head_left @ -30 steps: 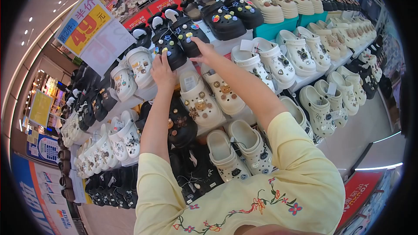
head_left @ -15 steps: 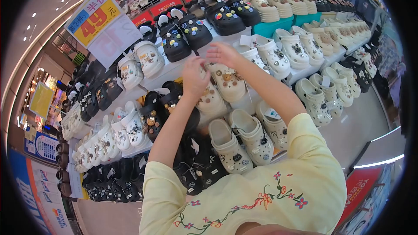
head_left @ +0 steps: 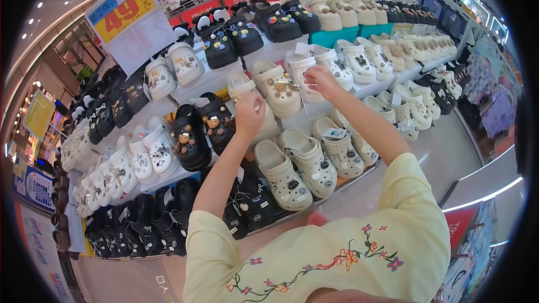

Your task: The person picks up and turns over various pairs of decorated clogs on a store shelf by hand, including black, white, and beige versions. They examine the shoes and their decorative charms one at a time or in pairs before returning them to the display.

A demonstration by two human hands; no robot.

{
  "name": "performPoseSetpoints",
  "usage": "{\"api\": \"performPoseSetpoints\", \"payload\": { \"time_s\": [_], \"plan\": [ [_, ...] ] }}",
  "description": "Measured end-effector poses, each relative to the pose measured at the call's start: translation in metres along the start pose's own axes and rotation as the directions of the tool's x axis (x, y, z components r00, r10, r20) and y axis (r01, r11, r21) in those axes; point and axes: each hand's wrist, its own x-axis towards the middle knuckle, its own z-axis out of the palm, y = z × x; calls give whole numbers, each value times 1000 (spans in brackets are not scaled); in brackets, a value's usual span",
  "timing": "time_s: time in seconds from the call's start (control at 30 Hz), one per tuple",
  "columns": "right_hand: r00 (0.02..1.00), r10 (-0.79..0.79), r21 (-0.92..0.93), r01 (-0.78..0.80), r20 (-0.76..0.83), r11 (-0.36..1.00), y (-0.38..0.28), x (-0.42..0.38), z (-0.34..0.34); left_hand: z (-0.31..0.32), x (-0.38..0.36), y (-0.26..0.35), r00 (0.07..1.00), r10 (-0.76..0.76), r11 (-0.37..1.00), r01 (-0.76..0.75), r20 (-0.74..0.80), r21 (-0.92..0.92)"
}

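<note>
My left hand [head_left: 250, 115] is curled closed in front of a beige clog [head_left: 238, 82], partly covering it. Whether it grips that shoe or something small is hidden. Just right of it stands a beige clog with brown and gold charms [head_left: 279, 91]. My right hand [head_left: 323, 82], its fingers bent together, is over the side of a white clog [head_left: 299, 66]; what is between the fingertips, if anything, is too small to make out. Below my hands, cream clogs with black and white charms [head_left: 283, 182] sit on the lower tier.
Black clogs with bear charms [head_left: 218, 123] stand left of my left hand. A price sign [head_left: 130, 22] rises at the upper left. Black clogs with colourful charms [head_left: 218, 45] line the upper tier. White clogs [head_left: 359, 62] continue to the right, beside the aisle floor [head_left: 443, 151].
My hands, close together half a second ago, have moved apart: the right went right and down toward the white clog, the left slightly down. The view has shifted a little.
</note>
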Motion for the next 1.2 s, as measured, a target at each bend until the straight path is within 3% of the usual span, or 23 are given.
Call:
{"api": "performPoseSetpoints", "payload": {
  "time_s": [0.07,0.13,0.2,0.23,0.3,0.33,0.37,0.4,0.43,0.47,0.5,0.6,0.77,0.8,0.9,1.03,1.13,1.2],
  "plan": [
    [996,-84,-82,81,-43,993,-7,8,-6,-3,6,7,999,14,998,-16,31,58],
    [974,-200,-204,175,-107,963,-18,25,-10,5,22,12,999,9,999,-8,-33,32],
    [962,-235,-182,209,-136,961,-31,48,-20,21,39,7,1000,-17,998,18,-17,65],
    [957,-246,-175,219,-151,960,-34,58,-28,38,44,4,986,-162,986,161,-33,-50],
    [984,-98,-42,93,-150,995,-51,91,-46,80,70,-8,905,-424,873,398,-36,-283],
    [990,-28,60,37,-141,998,-55,114,-56,94,88,-16,809,-581,758,577,84,-304],
    [991,53,163,-32,-125,986,-56,135,-68,110,103,-25,694,-695,535,674,188,-510],
    [999,44,226,-46,16,973,-59,153,-83,120,118,-24,563,-760,250,714,325,-654],
    [995,93,271,-95,19,958,-65,163,-86,129,131,-25,438,-765,-60,682,473,-729],
    [990,141,314,-142,26,939,-73,173,-88,138,142,-26,423,-726,-207,617,542,-759],
    [982,188,355,-188,36,916,-78,186,-90,146,154,-26,400,-743,-196,636,537,-746],
    [949,243,253,-289,199,923,-79,225,-98,164,182,-30,293,-795,-207,692,532,-691],
    [888,397,176,-439,232,881,-78,256,-97,176,222,-51,75,-753,-448,669,654,-593],
    [884,389,189,-441,260,877,-77,261,-96,178,228,-57,80,-711,-458,702,699,-546],
    [904,317,246,-389,285,888,-74,262,-88,193,230,-60,217,-715,-391,664,665,-637],
    [927,250,157,-301,281,941,-71,264,-89,202,227,-52,184,-843,-291,633,505,-718],
    [950,257,145,-283,176,948,-62,270,-86,207,228,-54,118,-902,-241,662,416,-709],
    [968,227,130,-241,109,962,-61,270,-81,206,226,-51,138,-909,-216,650,393,-729]
  ]
}}
